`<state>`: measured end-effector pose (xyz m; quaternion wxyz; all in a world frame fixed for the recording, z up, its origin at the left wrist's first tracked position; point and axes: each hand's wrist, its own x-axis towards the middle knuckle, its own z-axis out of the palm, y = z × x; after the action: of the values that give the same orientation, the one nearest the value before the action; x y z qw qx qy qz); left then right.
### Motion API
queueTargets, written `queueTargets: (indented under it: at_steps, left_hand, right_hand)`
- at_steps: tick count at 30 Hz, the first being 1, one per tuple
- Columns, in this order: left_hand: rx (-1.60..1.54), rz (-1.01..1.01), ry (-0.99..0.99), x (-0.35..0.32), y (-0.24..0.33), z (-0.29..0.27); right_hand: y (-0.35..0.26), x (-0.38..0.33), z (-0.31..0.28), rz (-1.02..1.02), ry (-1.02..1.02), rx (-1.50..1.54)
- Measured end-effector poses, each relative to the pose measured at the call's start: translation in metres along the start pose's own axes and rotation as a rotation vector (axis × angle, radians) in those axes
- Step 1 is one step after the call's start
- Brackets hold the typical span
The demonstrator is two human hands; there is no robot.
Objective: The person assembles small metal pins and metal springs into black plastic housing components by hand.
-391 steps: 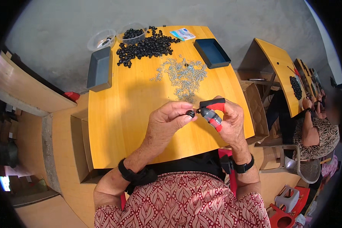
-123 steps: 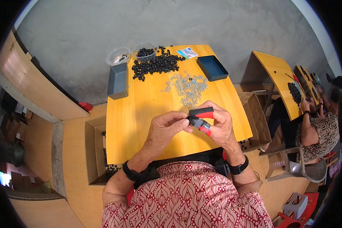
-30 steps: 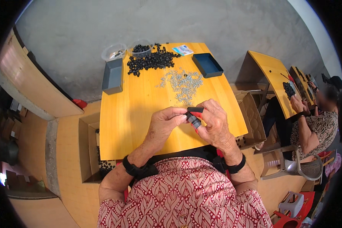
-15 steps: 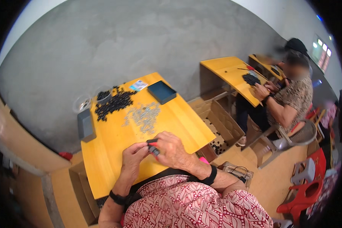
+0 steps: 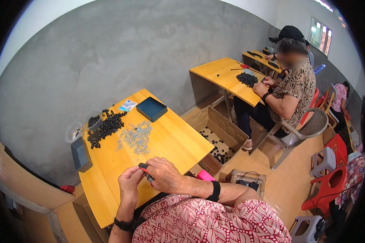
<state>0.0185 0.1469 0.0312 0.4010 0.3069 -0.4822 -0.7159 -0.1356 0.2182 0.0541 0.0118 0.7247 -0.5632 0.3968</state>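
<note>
Close together over the table's near edge, both hands meet in front of my chest. My right hand is wrapped round a small hand tool with red and dark grey parts; its kind is not clear. Beside the tool's end, the fingers of my left hand are pinched together, and whatever they hold is too small or hidden. Beyond the hands, a spread of small silvery metal pieces lies on the yellow table. Farther left is a heap of small black parts.
A dark tray sits at the table's far side, near a blue-and-white card. Another dark box and clear tubs stand along the left edge. Right of the table, a cardboard box holds black parts. A co-worker sits at another table.
The view has swung, so the table sits farther left and lower. My hands stay together around the tool with much the same grip.
</note>
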Motion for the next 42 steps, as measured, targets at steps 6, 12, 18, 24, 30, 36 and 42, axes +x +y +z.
queueTargets:
  at_steps: [6,12,18,24,30,36,42]
  left_hand:
    - [-0.031,-0.012,0.024,0.000,0.004,0.003]
    - [-0.063,0.021,0.074,-0.002,0.005,-0.004]
    - [-0.069,0.075,0.003,-0.004,0.005,-0.007]
    - [-0.063,0.090,-0.012,-0.005,0.008,-0.007]
    - [-0.062,0.077,-0.014,-0.007,0.009,-0.009]
    - [-0.054,0.097,0.000,-0.008,0.012,-0.010]
    - [-0.079,0.153,0.002,-0.009,0.015,-0.016]
  right_hand:
    - [-0.001,-0.004,-0.010,-0.025,0.027,0.138]
    - [0.024,-0.046,-0.043,-0.213,-0.436,0.213]
    - [0.031,-0.063,-0.052,0.061,-0.901,0.394]
    - [0.038,-0.072,-0.048,0.212,-1.023,0.501]
    - [0.019,-0.070,-0.049,0.172,-0.795,0.379]
    - [0.025,-0.062,-0.027,-0.206,-0.461,0.104]
    - [0.027,-0.072,-0.002,-0.126,-0.458,0.120]
